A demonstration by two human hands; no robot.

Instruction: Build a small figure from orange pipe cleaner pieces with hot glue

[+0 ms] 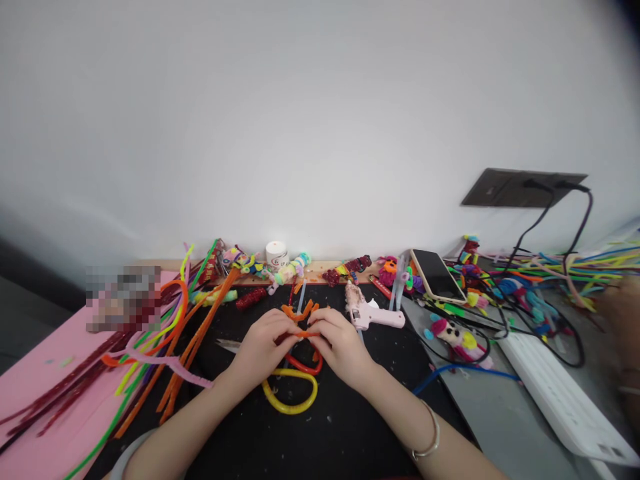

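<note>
My left hand [266, 339] and my right hand [341, 343] meet over the black mat [270, 443]. The fingertips of both pinch a short, bent orange pipe cleaner [301, 313] between them. Its zigzag part sticks up behind my fingers, and some of it is hidden. Below my hands lie scissors with a yellow handle loop [290, 408] and a red one; a blade tip pokes out left of my left hand. Just beyond my right hand, a pale pink glue gun [377, 316] rests on the mat.
Loose orange pipe cleaners [197, 343] and other colours lie at left, partly over a pink board [30, 407]. Finished pipe-cleaner figures [457, 340] line the back and right. A phone [437, 275], black cables and a white power strip [560, 393] sit right. Another person's blurred hand [623, 320] shows.
</note>
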